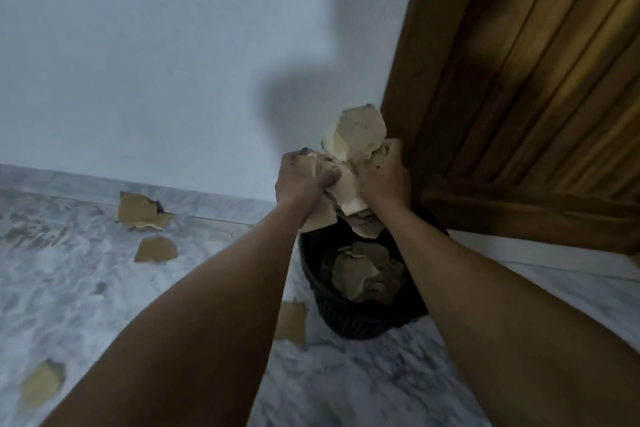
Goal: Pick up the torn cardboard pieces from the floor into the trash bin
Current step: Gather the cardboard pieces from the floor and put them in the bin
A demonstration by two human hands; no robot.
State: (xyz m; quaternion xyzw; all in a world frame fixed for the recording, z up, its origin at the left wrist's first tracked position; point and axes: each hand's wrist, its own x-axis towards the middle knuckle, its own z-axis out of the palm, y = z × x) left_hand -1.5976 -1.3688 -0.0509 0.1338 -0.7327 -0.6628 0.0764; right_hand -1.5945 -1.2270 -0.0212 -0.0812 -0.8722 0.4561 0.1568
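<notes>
A bundle of torn cardboard pieces (358,135) is clutched between both hands, right above the black ribbed trash bin (349,321). My left hand (301,178) grips the bundle's left side and my right hand (379,177) grips its right side. Crumpled cardboard (363,274) lies inside the bin. Loose brown pieces remain on the marble floor: a larger one by the wall (138,210), one nearer (156,249), one beside the bin (292,322), and one at the lower left (41,383).
The bin stands in a corner between a pale wall (156,62) and a wooden door (526,80). Grey-white marble floor (69,288) spreads to the left and front.
</notes>
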